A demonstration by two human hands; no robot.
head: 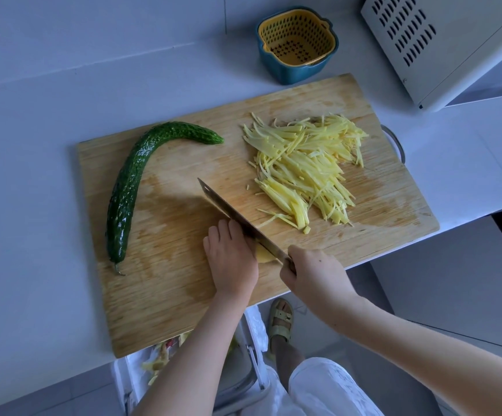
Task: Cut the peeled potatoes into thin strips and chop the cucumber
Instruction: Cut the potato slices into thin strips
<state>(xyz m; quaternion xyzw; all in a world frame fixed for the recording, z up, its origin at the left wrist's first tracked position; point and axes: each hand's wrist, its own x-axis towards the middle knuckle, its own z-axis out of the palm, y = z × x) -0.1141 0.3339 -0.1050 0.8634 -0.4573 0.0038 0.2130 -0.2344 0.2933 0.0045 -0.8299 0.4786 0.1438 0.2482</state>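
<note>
That last potato piece (263,256) is going to be the fiddly bit — a small, pale-yellow chunk near the front edge of the cutting board (168,295). It's firm but I'd guess slick with starch, so it wants pinning from on top with knuckles tucked, back from the cut face. That's about what the left hand (231,259) is doing: fingers curled down over it, knuckles right against the flat of the knife (243,223). Right hand (312,274) is wrapped tight round the handle, blade angled across the board with the tip pointing away. The potato strips (303,172) already cut sit in a loose heap on the far right of the board, thin, long, bright yellow, fairly even. The cucumber (132,187) lies whole on the left side, dark green, bumpy, glossy, curved like a hook — stiff and prone to rolling I reckon, so hold it mid-body when its turn comes.
</note>
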